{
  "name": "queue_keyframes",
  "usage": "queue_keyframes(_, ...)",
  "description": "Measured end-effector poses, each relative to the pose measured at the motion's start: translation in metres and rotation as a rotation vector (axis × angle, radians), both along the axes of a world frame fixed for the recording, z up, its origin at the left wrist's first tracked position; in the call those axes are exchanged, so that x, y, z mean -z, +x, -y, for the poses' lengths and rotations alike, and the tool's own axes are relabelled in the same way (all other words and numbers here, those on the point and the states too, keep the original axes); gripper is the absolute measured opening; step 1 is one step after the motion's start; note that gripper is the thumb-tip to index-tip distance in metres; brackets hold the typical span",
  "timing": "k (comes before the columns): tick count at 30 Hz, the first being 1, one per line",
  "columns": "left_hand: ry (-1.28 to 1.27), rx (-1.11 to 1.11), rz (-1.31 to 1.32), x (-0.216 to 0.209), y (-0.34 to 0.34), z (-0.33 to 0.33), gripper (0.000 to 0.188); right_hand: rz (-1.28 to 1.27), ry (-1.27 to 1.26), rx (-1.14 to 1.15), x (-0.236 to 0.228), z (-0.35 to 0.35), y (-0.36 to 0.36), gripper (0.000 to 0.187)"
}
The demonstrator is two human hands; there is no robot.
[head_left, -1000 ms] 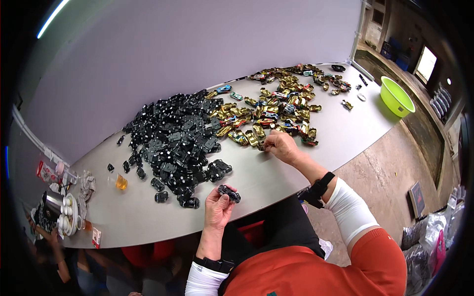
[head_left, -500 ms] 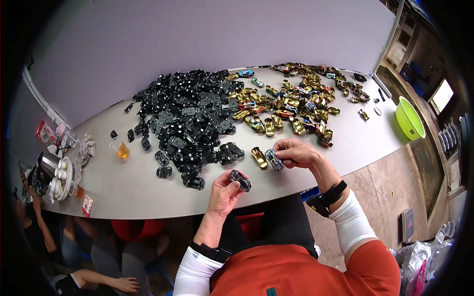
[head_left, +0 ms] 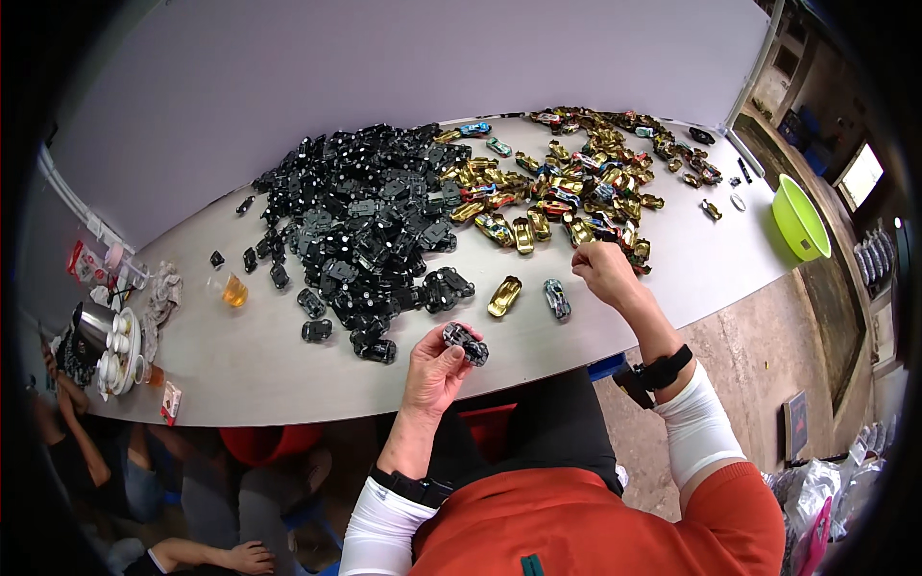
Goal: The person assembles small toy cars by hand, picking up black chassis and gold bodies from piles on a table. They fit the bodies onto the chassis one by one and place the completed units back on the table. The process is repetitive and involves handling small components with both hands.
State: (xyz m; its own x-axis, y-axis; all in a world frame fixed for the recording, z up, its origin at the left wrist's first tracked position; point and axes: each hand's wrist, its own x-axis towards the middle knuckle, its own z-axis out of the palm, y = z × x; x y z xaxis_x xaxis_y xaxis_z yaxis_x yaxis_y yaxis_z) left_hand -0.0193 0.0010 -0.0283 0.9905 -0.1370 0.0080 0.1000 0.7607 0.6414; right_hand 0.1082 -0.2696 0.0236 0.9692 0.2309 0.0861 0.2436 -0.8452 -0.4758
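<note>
Near the table's front edge, my left hand (head_left: 432, 374) grips a black toy car chassis (head_left: 466, 344) between thumb and fingers. My right hand (head_left: 607, 273) is over the near edge of a pile of gold and coloured toy car bodies (head_left: 576, 182); its fingers curl inward, and what they hold, if anything, is hidden. Between my hands lie a gold car body (head_left: 504, 296) and a light blue patterned toy car (head_left: 556, 300), apart from each other. A large heap of black chassis (head_left: 370, 216) covers the table's middle left.
A green basin (head_left: 799, 219) stands at the table's right end. On the left are a cup of amber liquid (head_left: 234, 291), a crumpled cloth (head_left: 163, 298) and a tray with small white cups (head_left: 122, 357). A grey panel (head_left: 413, 67) rises behind the table. Other people sit at lower left.
My right hand has let go of the light blue toy car, leaving it on the table, and moved up and right to the pile. My left hand keeps the chassis nearly in place.
</note>
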Motion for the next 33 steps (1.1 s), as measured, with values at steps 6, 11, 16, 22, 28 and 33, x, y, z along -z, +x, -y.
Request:
queue_keyframes(6,-0.124,0.088,-0.036,-0.005,0.0,-0.006,0.036,0.243,0.052,-0.321,-0.019,-0.01,-0.029,0.025)
queue_keyframes(11,-0.089,0.074,0.021,-0.002,0.003,0.0,0.04,0.107,0.237,-0.001,-0.005,0.012,-0.026,0.009)
queue_keyframes(16,-0.036,0.026,0.02,0.001,0.0,-0.001,0.039,0.007,0.044,-0.015,-0.011,-0.013,-0.039,0.026)
queue_keyframes(22,-0.066,0.04,0.071,0.003,0.001,0.0,0.038,-0.006,-0.108,-0.049,0.0,-0.026,-0.04,0.033)
queue_keyframes(28,-0.104,0.038,0.077,0.006,0.003,0.0,0.037,-0.382,0.849,-0.096,-0.02,-0.045,-0.088,0.017)
queue_keyframes(33,-0.034,0.006,0.069,0.004,0.0,-0.001,0.035,-0.357,0.936,-0.196,-0.017,-0.071,-0.11,0.019)
